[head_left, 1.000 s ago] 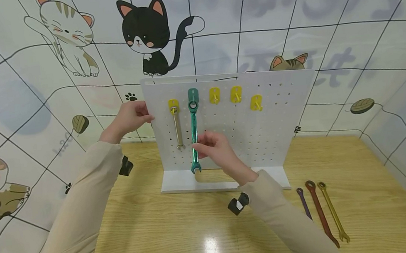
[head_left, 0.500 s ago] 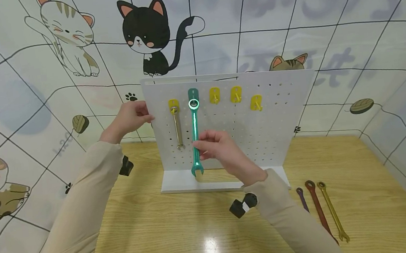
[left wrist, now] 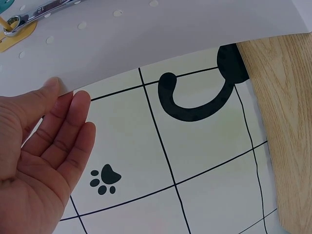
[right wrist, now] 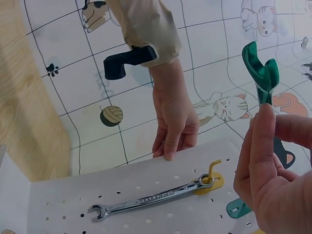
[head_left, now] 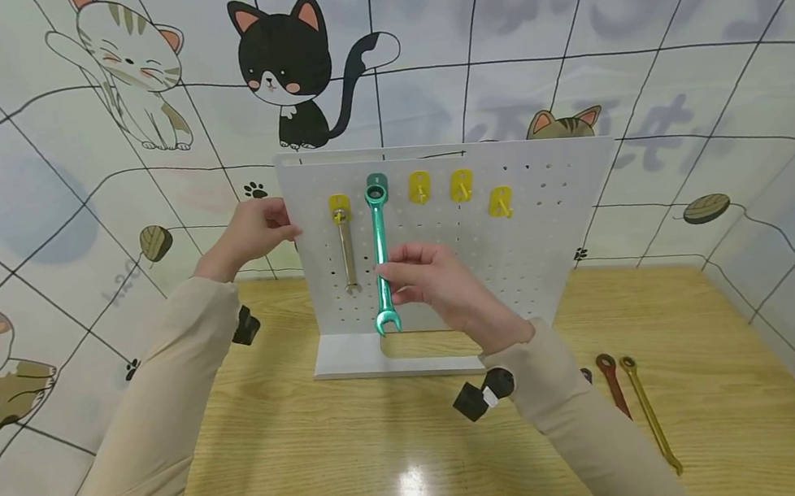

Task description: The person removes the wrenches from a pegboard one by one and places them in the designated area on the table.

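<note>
My left hand (head_left: 252,232) pinches the left edge of a white pegboard (head_left: 502,260), thumb on the front and fingers behind. My right hand (head_left: 434,285) grips a shiny green combination wrench (head_left: 379,242) by its shaft, in front of the board. Its ring end is up, overlapping the green hook (head_left: 376,178) in the head view; its open end points down. In the right wrist view, my right fingers hide most of the green wrench (right wrist: 261,73), and the green hook (right wrist: 238,208) lies partly behind them. A silver wrench (head_left: 348,258) hangs left of it on a yellow hook (head_left: 338,201).
Several yellow hooks, one of them a hook (head_left: 461,185) near the middle, line the board's upper part. On the wooden table (head_left: 303,455) at right lie a red wrench (head_left: 610,379), a gold wrench (head_left: 647,408) and a purple one (head_left: 586,374), partly behind my right sleeve.
The green wrench has come away from the board toward me, then risen slightly in my right hand, its ring now higher over the green hook. My left hand has stayed put.
</note>
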`<state>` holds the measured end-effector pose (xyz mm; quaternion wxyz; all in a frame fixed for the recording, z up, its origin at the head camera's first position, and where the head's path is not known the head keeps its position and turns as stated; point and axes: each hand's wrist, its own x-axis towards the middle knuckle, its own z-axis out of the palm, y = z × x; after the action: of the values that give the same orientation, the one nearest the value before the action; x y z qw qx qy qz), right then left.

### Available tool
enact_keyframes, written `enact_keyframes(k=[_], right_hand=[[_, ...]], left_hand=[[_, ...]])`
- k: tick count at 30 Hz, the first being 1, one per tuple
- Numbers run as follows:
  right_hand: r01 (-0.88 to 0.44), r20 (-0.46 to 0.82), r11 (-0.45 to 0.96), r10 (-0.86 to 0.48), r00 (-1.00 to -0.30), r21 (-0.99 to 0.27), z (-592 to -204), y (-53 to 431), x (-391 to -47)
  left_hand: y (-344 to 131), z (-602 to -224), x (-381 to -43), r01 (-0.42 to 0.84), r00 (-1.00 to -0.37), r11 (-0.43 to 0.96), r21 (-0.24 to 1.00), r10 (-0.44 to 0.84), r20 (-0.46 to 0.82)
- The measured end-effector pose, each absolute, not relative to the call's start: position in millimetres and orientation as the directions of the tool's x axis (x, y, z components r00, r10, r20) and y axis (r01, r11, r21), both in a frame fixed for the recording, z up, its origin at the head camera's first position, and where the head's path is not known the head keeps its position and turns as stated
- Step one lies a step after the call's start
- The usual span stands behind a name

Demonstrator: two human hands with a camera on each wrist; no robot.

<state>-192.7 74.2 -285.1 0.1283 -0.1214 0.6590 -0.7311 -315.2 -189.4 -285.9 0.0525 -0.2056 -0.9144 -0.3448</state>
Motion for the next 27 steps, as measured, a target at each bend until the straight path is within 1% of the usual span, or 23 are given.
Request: enact_keyframes(k=[8,14,27], right_hand=[[-0.012,0.045,-0.092,-0.364,-0.93,-0.996,-290.8,82.2,-179.9],[0.023,0.016,-0.099,-0.379,-0.925,-0.995,-306.5,88.7,-166.6],[0.042,-0.016,-0.059,-0.388,-0.921,-0.997,-338.1,102.5,-153.4]], left_hand=[[-188.6,-284.4,-312.8,0.399,-0.916,0.687,0.607,0.333,0.225],[-188.1,-284.0,-313.4,0.394,-0.918,0.691,0.607,0.331,0.22],[-187.4,-284.2,-313.3,0.388,-0.921,0.694,0.607,0.319,0.223]])
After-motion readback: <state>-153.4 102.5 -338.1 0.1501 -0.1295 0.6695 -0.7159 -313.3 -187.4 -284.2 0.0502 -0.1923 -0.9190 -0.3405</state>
